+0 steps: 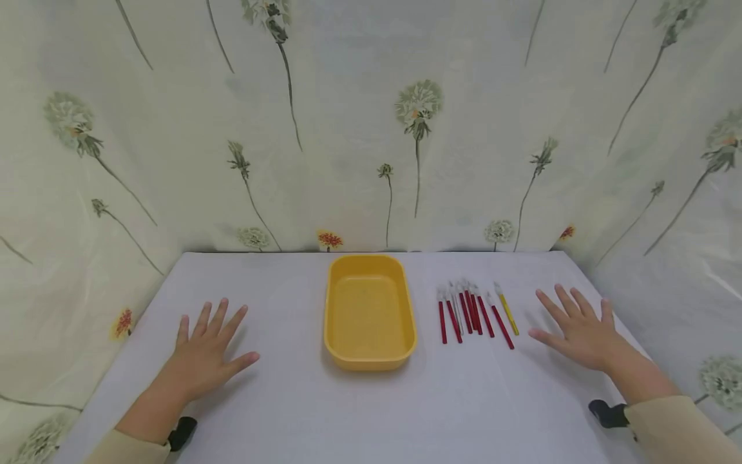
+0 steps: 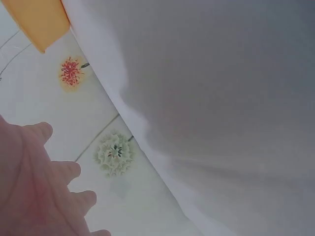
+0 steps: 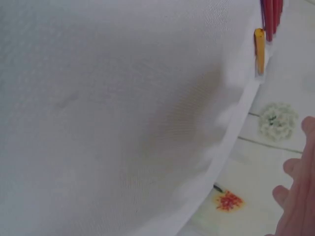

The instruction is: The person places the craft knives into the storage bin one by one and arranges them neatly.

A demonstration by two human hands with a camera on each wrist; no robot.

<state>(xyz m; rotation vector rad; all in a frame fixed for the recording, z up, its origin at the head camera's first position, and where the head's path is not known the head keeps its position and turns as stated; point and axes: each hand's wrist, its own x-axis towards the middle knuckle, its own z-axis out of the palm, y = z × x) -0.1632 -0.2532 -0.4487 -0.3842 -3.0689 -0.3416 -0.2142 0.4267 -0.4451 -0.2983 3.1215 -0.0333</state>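
Note:
My left hand (image 1: 204,356), fingers spread and palm down, is held over the left part of the white table, holding nothing. A yellow rectangular tub (image 1: 371,316) with rounded corners stands to its right, with nothing inside. Several slim red sticks with pale, see-through tips, like capped paintbrushes (image 1: 468,312), lie in a loose row right of the tub. A similar yellow one (image 1: 507,312) lies at the row's right end. Nearest to it is my right hand (image 1: 582,335), also spread and holding nothing. The right wrist view shows the yellow one's pale tip (image 3: 261,69) close up.
The white tabletop (image 1: 371,419) ends at a back edge against a hanging cloth (image 1: 348,129) printed with dandelions. The cloth also runs along both sides. A black strap piece (image 1: 607,414) sits at my right wrist, another (image 1: 183,433) at my left.

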